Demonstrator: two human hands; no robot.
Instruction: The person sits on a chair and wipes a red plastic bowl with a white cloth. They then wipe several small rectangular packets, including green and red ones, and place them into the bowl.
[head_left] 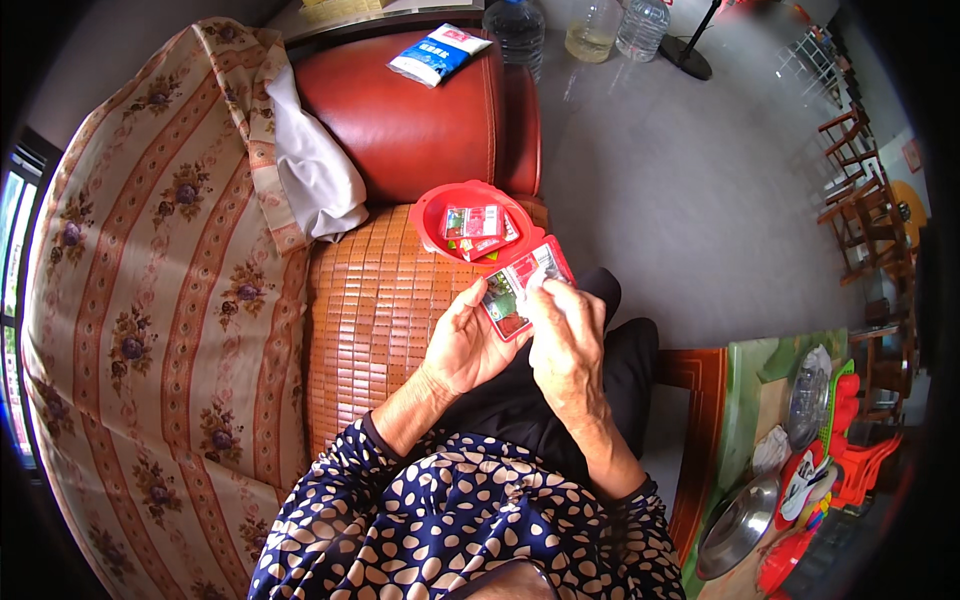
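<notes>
My left hand (467,345) is closed on the left edge of a flat red card-like packet (503,298) with a green picture on its face. The packet is tilted up in front of my lap. Over its right part, my right hand (566,335) is bent with the fingers pinched together. A small white crumpled piece, like tissue (541,272), shows at those fingertips, against the packet's face. Just beyond the packet, a red plastic bowl (428,222) rests on the seat, holding several similar flat packets (472,222). What lies under my right fingers is hidden.
The seat has a brown tile mat (365,330), with a red leather armrest (400,130) beyond it. On the armrest lies a blue and white bag (438,55). Floral cloth (150,270) drapes the left side. A side table (735,400) at right carries a metal bowl (740,528).
</notes>
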